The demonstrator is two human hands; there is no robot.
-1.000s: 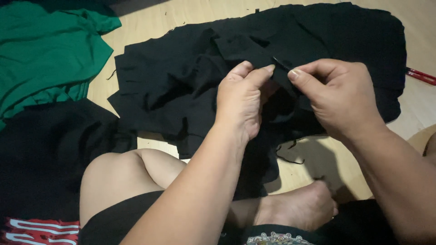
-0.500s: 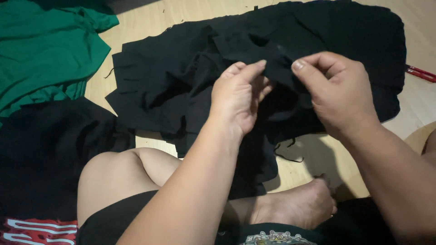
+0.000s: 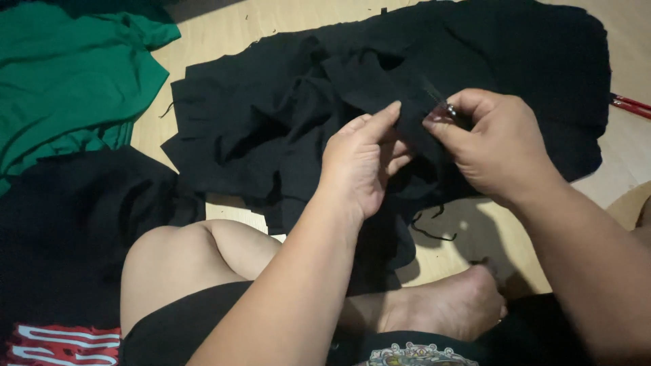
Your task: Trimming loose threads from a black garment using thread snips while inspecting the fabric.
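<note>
1. Left hand pinches a fold of the black fabric.
2. Right hand, closed, grips a small metal tool against that fold.
3. The fabric, spread on the wooden floor, looks soft and limp; best pinched near the edge.
4. Green cloth lies left of it.

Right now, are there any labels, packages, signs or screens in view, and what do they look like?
No packages, signs or screens show.
Printed design on black garment: bottom left corner, red and white striped shapes.
Printed emblem on dark clothing: bottom edge below the foot, pale ornate pattern, partly cut off.
Neither hand touches them: left hand and right hand pinch the black cloth.
</note>
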